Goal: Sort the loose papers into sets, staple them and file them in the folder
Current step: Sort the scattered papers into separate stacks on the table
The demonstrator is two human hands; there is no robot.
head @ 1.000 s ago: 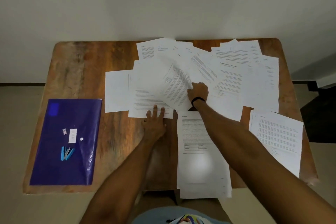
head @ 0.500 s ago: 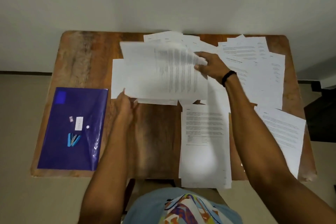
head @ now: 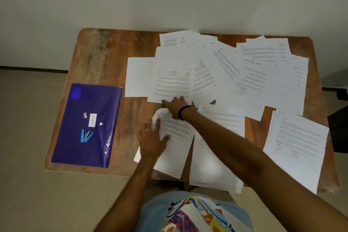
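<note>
- Left hand [head: 153,141]: fingers spread and flat, pressing on the left edge of a tilted sheet [head: 177,149] at the near centre of the surface [head: 105,56]. It grips nothing.
- Right hand [head: 175,106]: reaches across to the far corner of that sheet, fingers mostly stretched and pointing left. The corner curls up just under the palm. Can't tell whether the thumb pinches the paper or the hand only lies on it.
- Black wristband [head: 183,112] on the right wrist.
- Loose papers [head: 216,66]: overlapping fan across the far half of the surface, from centre to the right edge, printed side up.
- Centre stack [head: 212,165]: just right of the tilted sheet, partly under the right forearm, with its near end past the surface edge.
- Right stack [head: 295,147]: near right corner, skewed, hanging over the edge.
- Folder [head: 90,103]: dark blue, lying flat and closed on the left side of the surface, well apart from the papers.
- Stapler [head: 85,135]: light blue, lying on the folder. Above it are a small white box [head: 92,120] and a smaller item I can't identify.
- Bottom of frame: the person's pale blue shirt [head: 156,211] with a colourful print.
</note>
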